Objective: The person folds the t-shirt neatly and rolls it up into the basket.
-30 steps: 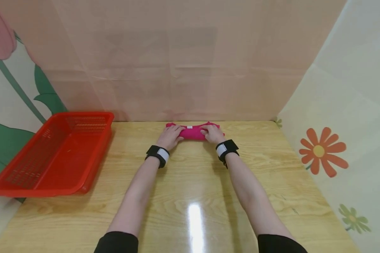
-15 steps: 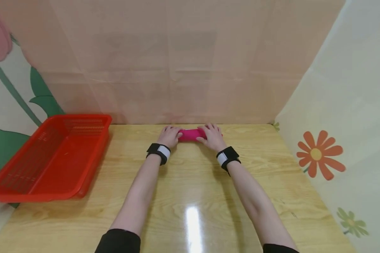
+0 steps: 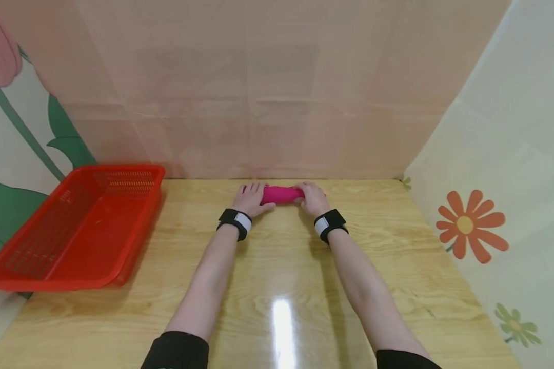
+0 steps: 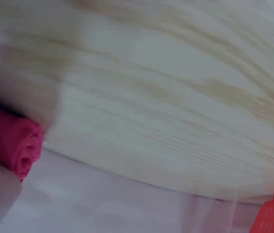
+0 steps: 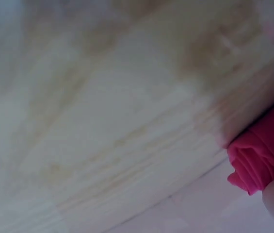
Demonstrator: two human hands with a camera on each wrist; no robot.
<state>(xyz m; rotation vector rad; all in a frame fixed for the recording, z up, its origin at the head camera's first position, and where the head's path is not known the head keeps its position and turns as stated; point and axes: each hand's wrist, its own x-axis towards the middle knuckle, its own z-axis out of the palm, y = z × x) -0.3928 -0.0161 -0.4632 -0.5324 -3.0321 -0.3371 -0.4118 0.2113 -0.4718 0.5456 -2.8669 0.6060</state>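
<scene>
A bright pink cloth [image 3: 281, 195], rolled into a tight cylinder, lies crosswise near the far edge of the table. My left hand [image 3: 252, 199] holds its left end, the thumb in front and the fingers over the top and behind. At the other end my right hand [image 3: 312, 199] grips the roll in a similar way. The left wrist view shows the spiral end of the rolled cloth [image 4: 27, 148] between thumb and finger. Loose folds at the cloth's other end [image 5: 253, 162] show in the right wrist view. Both hands partly hide the roll's ends.
A red plastic basket [image 3: 120, 271] with perforated sides stands at the left of the wooden table [image 3: 277, 256]. A pinkish sheet [image 3: 277, 102] hangs behind the table's far edge. A flower-printed sheet [image 3: 512, 169] borders the right side.
The cloth has rolled over, and its white tag and loose top edge have gone out of sight. Both hands have shifted their hold at the ends; the left thumb now points inward along the front.
</scene>
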